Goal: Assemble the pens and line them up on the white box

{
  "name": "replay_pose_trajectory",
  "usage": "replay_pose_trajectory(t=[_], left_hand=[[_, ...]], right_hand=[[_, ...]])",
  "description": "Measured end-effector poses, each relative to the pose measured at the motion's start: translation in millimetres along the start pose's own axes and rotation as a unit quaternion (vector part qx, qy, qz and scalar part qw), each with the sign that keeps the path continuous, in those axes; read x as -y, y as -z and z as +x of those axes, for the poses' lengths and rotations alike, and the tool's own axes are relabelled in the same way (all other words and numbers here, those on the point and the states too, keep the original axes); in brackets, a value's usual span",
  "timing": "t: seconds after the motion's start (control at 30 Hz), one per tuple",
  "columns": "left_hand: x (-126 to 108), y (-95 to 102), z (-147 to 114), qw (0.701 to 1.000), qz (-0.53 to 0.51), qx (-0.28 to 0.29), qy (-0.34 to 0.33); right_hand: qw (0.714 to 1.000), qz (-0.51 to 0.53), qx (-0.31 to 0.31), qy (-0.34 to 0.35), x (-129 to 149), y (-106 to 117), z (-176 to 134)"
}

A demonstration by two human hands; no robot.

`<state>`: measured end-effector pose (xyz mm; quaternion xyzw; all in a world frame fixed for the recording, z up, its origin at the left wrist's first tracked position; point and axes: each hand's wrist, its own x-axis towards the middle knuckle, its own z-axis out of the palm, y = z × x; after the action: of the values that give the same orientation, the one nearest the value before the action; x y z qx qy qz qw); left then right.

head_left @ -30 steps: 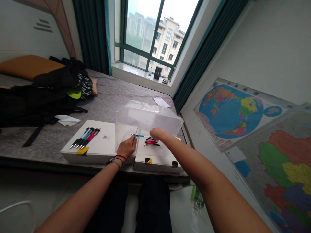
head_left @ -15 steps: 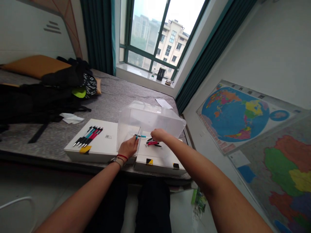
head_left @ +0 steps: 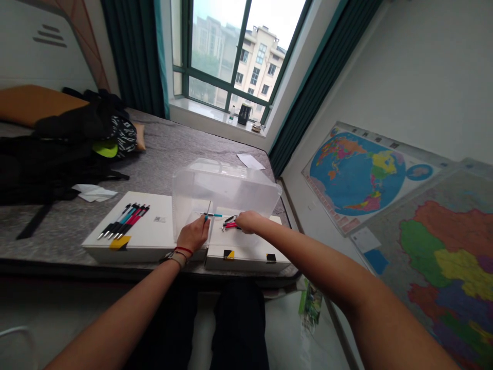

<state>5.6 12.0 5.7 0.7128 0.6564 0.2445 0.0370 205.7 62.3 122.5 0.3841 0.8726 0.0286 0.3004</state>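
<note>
On the right white box (head_left: 250, 262), red and black pens (head_left: 230, 225) lie at the right hand (head_left: 247, 222), its grip hidden; the left hand (head_left: 193, 234) pinches a slim blue piece (head_left: 206, 217). A nudge could scatter the pens.

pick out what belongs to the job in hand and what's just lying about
Seemingly in use:
blue pen piece, in the left hand
red pen pieces, by the right hand
pen row
left box
right box
clear bin, probably

Lying about:
black bag
tissue
paper
orange cushion
</note>
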Motion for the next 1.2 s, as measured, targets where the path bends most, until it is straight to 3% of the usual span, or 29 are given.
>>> replay_pose_trajectory(t=[0.13, 0.27, 0.4, 0.57, 0.93, 1.2], left_hand=[[0, 0.3, 0, 1.0, 0.002, -0.003, -0.005], [-1, 1.2, 0, 1.0, 0.005, -0.004, -0.008], [-1, 2.0, 0, 1.0, -0.004, 0.0, -0.007], [1, 1.3, 0, 1.0, -0.02, 0.003, -0.002], [8, -2.7, 3, 0.994, -0.096, -0.017, -0.049], [6, -2.5, 4, 0.997, -0.075, 0.012, -0.005]], right_hand=[[0.997, 0.059, -0.022, 0.055, 24, -1, 15], [0.995, 0.07, -0.072, -0.031, 31, -7, 23], [0.987, 0.065, -0.125, -0.076, 9, 0, 18], [0.99, 0.063, -0.073, -0.098, -13, 15, 7], [0.997, 0.029, -0.071, 0.026, 9, 8, 6], [0.999, -0.012, -0.03, -0.018, -17, 21, 22]])
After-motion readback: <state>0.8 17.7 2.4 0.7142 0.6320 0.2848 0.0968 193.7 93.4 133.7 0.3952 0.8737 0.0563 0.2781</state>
